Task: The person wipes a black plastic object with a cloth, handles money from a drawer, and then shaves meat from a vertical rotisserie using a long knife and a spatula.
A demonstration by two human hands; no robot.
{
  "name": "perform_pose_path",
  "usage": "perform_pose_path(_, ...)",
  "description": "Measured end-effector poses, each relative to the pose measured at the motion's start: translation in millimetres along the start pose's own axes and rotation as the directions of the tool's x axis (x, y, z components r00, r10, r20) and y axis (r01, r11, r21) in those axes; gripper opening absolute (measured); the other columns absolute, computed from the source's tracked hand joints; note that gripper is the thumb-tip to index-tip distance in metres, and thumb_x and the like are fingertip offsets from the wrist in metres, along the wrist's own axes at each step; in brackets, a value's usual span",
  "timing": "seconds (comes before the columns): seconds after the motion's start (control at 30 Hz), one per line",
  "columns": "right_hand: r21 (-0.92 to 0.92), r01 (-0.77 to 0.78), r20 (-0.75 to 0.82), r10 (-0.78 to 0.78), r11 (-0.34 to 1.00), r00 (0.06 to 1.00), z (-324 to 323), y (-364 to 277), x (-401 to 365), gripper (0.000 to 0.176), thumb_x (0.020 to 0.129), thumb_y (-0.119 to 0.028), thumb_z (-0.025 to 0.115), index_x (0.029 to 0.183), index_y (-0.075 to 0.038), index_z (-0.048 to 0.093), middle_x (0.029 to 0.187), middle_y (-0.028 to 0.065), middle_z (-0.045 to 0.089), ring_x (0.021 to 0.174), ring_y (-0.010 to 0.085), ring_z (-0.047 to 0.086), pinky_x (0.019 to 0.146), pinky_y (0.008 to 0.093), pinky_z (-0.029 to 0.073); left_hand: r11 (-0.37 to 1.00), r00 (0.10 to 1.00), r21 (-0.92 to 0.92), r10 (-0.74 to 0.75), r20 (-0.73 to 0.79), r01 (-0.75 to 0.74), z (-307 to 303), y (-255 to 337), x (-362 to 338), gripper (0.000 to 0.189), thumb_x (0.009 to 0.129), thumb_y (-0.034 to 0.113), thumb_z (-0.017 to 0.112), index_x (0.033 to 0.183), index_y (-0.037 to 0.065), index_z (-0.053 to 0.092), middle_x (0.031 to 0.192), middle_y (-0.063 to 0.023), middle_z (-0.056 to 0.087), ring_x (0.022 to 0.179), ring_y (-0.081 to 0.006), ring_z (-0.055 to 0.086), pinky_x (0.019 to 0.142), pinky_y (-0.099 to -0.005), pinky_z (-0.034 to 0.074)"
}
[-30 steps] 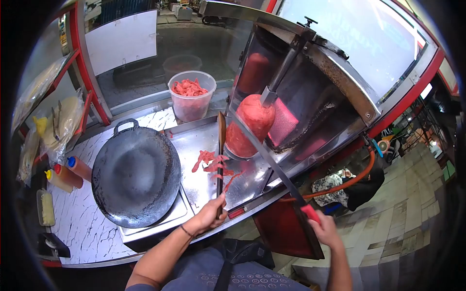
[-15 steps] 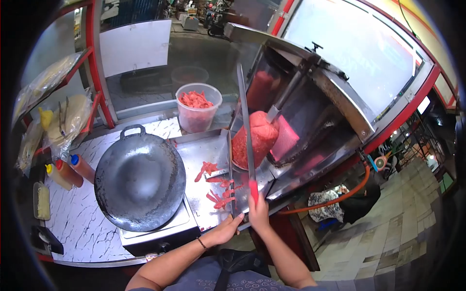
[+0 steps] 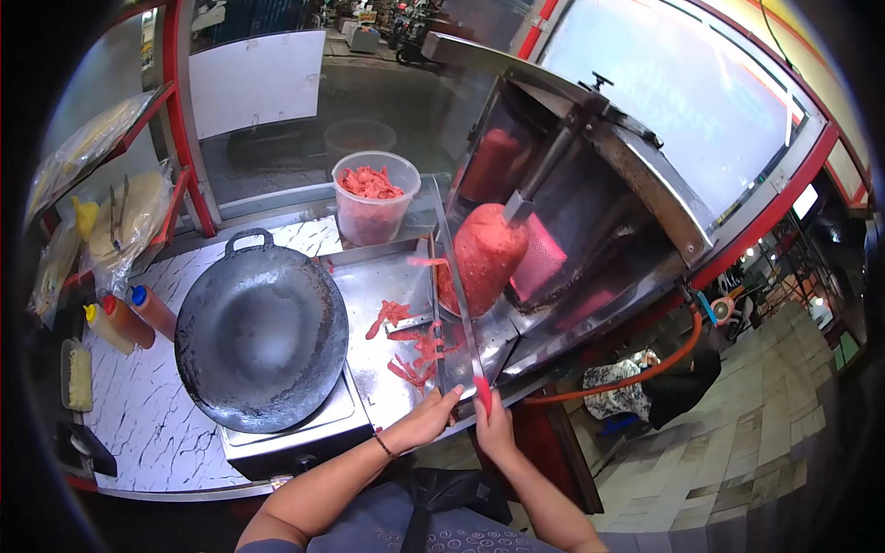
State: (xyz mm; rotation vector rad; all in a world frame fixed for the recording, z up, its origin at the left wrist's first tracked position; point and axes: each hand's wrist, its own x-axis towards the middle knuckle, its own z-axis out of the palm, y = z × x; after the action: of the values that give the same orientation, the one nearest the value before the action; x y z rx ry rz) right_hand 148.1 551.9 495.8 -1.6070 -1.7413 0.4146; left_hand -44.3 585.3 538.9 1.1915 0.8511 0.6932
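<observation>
My right hand (image 3: 495,426) is closed around the red handle of a long knife (image 3: 459,300). The blade slants up and left along the near side of a red meat cone (image 3: 486,258) on a vertical spit. A thin meat strip (image 3: 426,262) shows beside the blade, above a metal tray (image 3: 369,286). Closed at the tray's front edge is my left hand (image 3: 427,419), at the lower end of a long thin dark metal piece; its grip is partly hidden. Several cut meat strips (image 3: 419,348) lie in the tray.
A black wok (image 3: 263,336) sits on a stove left of the tray. Behind stands a plastic tub (image 3: 373,217) of red meat. Sauce bottles (image 3: 129,323) are at the left. The metal grill housing (image 3: 636,175) surrounds the cone, with an orange hose (image 3: 664,359) at right.
The knife has tilted left, its tip moving down and left from beside the cone's top. A meat strip now shows by the blade. My left hand stays in nearly the same place.
</observation>
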Motion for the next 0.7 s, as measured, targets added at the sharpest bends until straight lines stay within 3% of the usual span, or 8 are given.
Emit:
perform_pose_path(0.07,0.02,0.025,0.024,-0.025,0.999,0.999,-3,-22,46,0.021,0.097,-0.017,0.053,0.11,-0.001,0.052,0.075,0.0254,0.06,0.073,0.0457,0.063,0.058,0.0495,0.044,0.999,0.999,0.025,-0.032,-0.003,0.033,-1,5,1,0.058,0.104,0.05,0.033,0.085,-0.001,0.053,0.065,-0.0061,0.052,0.059,-0.0168,0.049,0.059,-0.0332,0.045)
perform_pose_path(0.2,0.018,-0.019,0.023,0.019,1.0,1.0,-8,-11,9,0.022,0.097,-0.021,0.054,0.108,-0.001,0.051,0.079,0.03,0.062,0.079,0.0497,0.062,0.062,0.0542,0.046,0.996,0.996,0.01,-0.085,0.017,0.085,-13,-2,15,0.064,0.103,0.052,0.033,0.073,-0.001,0.054,0.057,-0.0058,0.051,0.053,-0.0177,0.048,0.055,-0.0345,0.043)
perform_pose_path(0.3,0.008,0.02,0.027,-0.02,1.0,0.999,-13,12,-27,0.024,0.097,-0.021,0.054,0.112,-0.004,0.051,0.08,0.0299,0.061,0.082,0.0498,0.062,0.063,0.0545,0.046,0.999,0.998,0.005,-0.046,-0.031,0.046,-13,12,14,0.065,0.103,0.053,0.033,0.072,0.0,0.054,0.055,-0.0055,0.05,0.052,-0.0168,0.049,0.054,-0.0339,0.042)
perform_pose_path(0.43,0.01,-0.01,0.121,0.009,1.0,0.993,-21,-5,22,0.022,0.097,-0.022,0.055,0.107,-0.003,0.051,0.082,0.0266,0.062,0.082,0.0491,0.061,0.064,0.0512,0.046,0.998,0.998,0.039,-0.042,-0.039,0.044,-12,0,27,0.059,0.103,0.053,0.033,0.074,0.004,0.05,0.055,-0.0051,0.049,0.047,-0.0137,0.044,0.048,-0.0331,0.036)
perform_pose_path(0.5,-0.068,-0.053,0.138,0.062,0.996,0.988,-31,-11,22,0.022,0.097,-0.022,0.054,0.106,-0.002,0.051,0.082,0.027,0.062,0.082,0.0493,0.061,0.064,0.0512,0.046,0.973,0.994,-0.227,-0.065,-0.086,0.044,-12,5,30,0.053,0.102,0.054,0.033,0.082,0.007,0.046,0.054,-0.004,0.045,0.043,-0.0128,0.04,0.044,-0.0316,0.031)
perform_pose_path(0.57,-0.114,-0.093,0.191,0.113,0.989,0.975,-54,3,-22,0.026,0.097,-0.025,0.056,0.111,-0.003,0.051,0.082,0.027,0.062,0.082,0.0492,0.061,0.064,0.0508,0.046,0.958,0.993,-0.278,-0.09,-0.074,0.066,-14,8,31,0.047,0.102,0.056,0.033,0.087,0.012,0.041,0.055,-0.0011,0.04,0.04,-0.0099,0.03,0.039,-0.028,0.022)
perform_pose_path(0.63,-0.138,-0.129,0.279,0.164,0.982,0.946,-85,25,-60,0.029,0.097,-0.026,0.057,0.114,-0.004,0.052,0.079,0.0252,0.062,0.08,0.0469,0.063,0.063,0.0491,0.047,0.715,0.972,-0.658,-0.185,0.148,0.236,-20,22,19,0.047,0.101,0.059,0.033,0.086,0.015,0.039,0.057,0.0004,0.036,0.04,-0.0077,0.023,0.037,-0.0251,0.017)
perform_pose_path(0.7,-0.162,-0.214,0.373,0.26,0.963,0.891,-125,26,-79,0.027,0.096,-0.027,0.057,0.11,-0.004,0.054,0.073,0.021,0.06,0.073,0.0404,0.066,0.061,0.0449,0.047,0.564,0.954,-0.783,-0.029,0.299,0.262,-32,13,19,0.048,0.099,0.063,0.031,0.085,0.018,0.039,0.058,0.004,0.031,0.041,-0.0053,0.02,0.036,-0.0223,0.014)
